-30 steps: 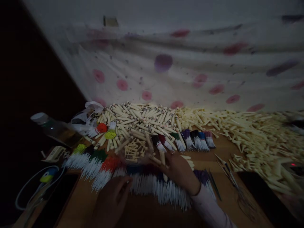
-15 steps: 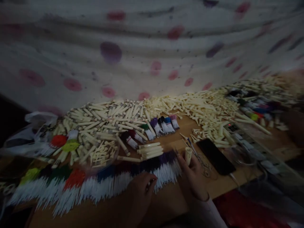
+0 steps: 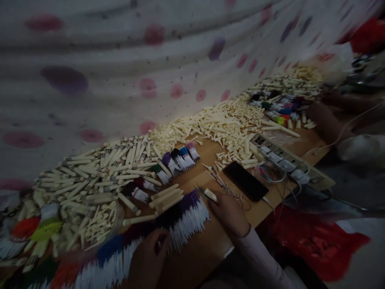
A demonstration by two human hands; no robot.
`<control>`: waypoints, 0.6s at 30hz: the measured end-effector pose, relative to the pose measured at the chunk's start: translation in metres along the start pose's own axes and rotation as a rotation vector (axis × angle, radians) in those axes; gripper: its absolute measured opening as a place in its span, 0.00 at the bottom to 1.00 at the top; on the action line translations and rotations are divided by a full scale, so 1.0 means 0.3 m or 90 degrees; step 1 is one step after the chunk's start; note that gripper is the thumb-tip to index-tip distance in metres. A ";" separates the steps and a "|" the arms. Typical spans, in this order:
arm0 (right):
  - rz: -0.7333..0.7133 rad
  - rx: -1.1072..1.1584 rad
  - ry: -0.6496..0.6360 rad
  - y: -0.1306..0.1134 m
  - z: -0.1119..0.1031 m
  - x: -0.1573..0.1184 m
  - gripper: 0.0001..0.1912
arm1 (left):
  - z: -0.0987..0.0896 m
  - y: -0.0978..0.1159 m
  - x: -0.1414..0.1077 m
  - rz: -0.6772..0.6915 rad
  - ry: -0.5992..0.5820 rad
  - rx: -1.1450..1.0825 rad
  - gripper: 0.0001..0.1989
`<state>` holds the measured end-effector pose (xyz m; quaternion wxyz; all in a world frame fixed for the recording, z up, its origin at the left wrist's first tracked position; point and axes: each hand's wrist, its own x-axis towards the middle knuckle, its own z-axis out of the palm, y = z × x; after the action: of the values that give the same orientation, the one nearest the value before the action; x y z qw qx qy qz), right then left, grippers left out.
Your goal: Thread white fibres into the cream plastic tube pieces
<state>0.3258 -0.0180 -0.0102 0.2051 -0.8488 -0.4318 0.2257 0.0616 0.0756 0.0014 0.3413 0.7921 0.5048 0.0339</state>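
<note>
My right hand (image 3: 230,212) is closed round a short cream plastic tube (image 3: 210,195). A thin, dark pointed tool (image 3: 201,189) also sticks out of this hand; its kind is hard to tell in the dim light. Lower down, my left hand (image 3: 150,255) has its fingers curled towards the thumb, and whatever they may hold is hidden. It is beside a row of thin white sticks (image 3: 188,224) with coloured ends, purple and black nearest my hands. Several cream tubes (image 3: 167,198) lie stacked just behind that row.
Printed cream tubes (image 3: 99,168) and small cream cones (image 3: 210,124) are heaped along the patterned curtain (image 3: 114,92). Bundled coloured sticks (image 3: 180,158) lie before them. To the right are a phone (image 3: 245,180), a power strip (image 3: 288,162) with cables, and another person's arm (image 3: 326,120).
The view has swung right, so the table's things sit further left and more of the right side shows. The tube in my right hand has tipped from upright to lying over.
</note>
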 end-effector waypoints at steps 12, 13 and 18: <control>0.024 -0.078 0.031 -0.050 -0.016 0.032 0.16 | 0.024 -0.008 0.017 0.078 -0.001 -0.009 0.12; 0.023 -0.086 0.018 -0.057 -0.007 0.033 0.16 | 0.027 -0.015 0.015 0.078 0.000 -0.012 0.12; 0.029 -0.136 -0.019 -0.063 0.017 0.048 0.14 | 0.033 -0.096 -0.002 0.086 0.095 -0.032 0.13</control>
<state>0.3183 0.0048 -0.0071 0.1016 -0.8721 -0.4369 0.1953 0.0428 0.0774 -0.0227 0.3194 0.8108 0.4734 0.1282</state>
